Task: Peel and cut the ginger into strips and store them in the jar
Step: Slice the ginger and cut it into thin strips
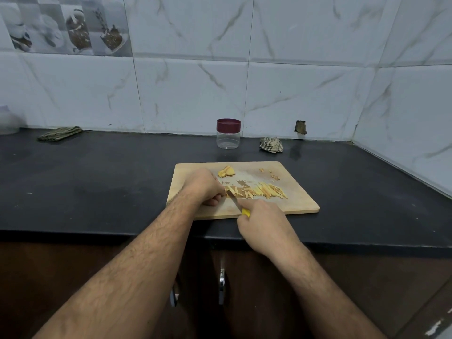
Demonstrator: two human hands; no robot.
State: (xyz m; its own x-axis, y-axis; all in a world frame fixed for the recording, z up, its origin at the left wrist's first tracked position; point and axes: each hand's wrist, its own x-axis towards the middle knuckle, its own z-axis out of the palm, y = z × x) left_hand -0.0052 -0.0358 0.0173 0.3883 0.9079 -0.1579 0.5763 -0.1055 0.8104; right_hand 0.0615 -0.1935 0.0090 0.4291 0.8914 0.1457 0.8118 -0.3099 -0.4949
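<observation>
**Head view: slicing ginger thin, with the jar waiting behind**

My left hand (pixel 204 185) is curled down on the cutting board (pixel 300 201), fingertips pinning the ginger slices I am working through; the piece itself is mostly hidden under my knuckles. My right hand (pixel 263 223) is wrapped round the yellow handle of the knife (pixel 234 200), forefinger stretched along the back of the blade, the blade meeting the board just beside my left fingers.

The cut strips (pixel 261 192) lie in a loose row across the middle of the board. They look light, stiff and a little damp, so I judge they will cling to the blade and to skin; gathering them as a pinched bunch should serve better than picking single pieces. An uncut chunk of ginger (pixel 226 172) sits at the far edge, knobbly and firm, likely to rock unless I set it flat side down.

The jar (pixel 228 135) stands on the counter (pixel 97 179) behind the board, its maroon lid still on.
</observation>
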